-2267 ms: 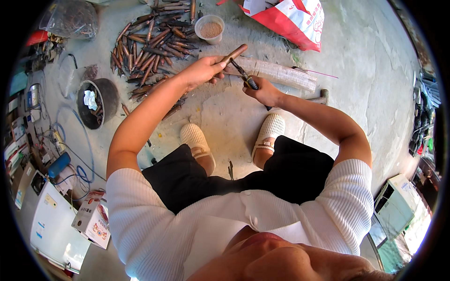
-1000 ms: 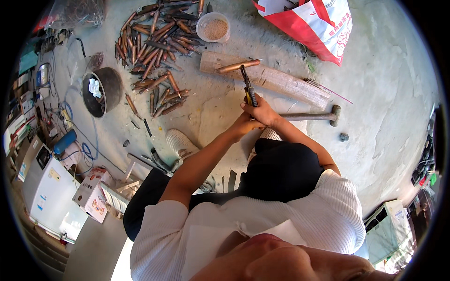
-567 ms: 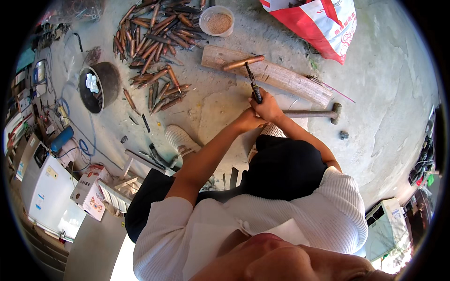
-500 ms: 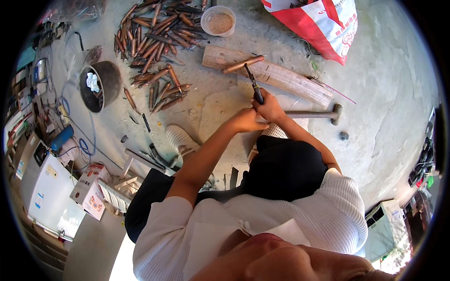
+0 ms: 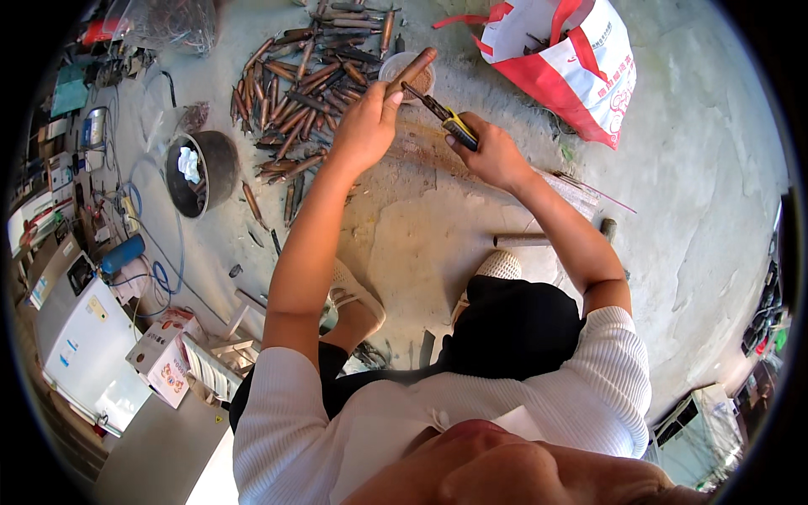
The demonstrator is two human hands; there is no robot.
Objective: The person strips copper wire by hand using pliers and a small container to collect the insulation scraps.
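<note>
My left hand [image 5: 366, 126] is wrapped round the lower end of a brown copper-coloured tube [image 5: 413, 69], raised above the floor and tilted up to the right. Closed round yellow-and-black handles, my right hand [image 5: 497, 154] holds a pair of pliers [image 5: 453, 123]. Their dark jaws reach the tube close to my left fingers; whether they bite on it is too small to tell. Beneath both hands lies a wooden plank [image 5: 425, 151], partly covered by my right arm. A hammer [image 5: 520, 241] rests on the floor by my right forearm, its shaft partly hidden.
A heap of similar tubes [image 5: 316, 84] spreads at the far left. Behind the held tube stands a clear tub of brown granules [image 5: 427, 82]. A red-and-white bag [image 5: 581, 76] stands far right, a black bucket [image 5: 220, 172] left. My shoes [image 5: 362, 295] are on the concrete floor.
My left hand has moved forward from beside my right hand and taken hold of the tube. Tube and pliers have risen off the plank, away from me. My head view has shifted slightly.
</note>
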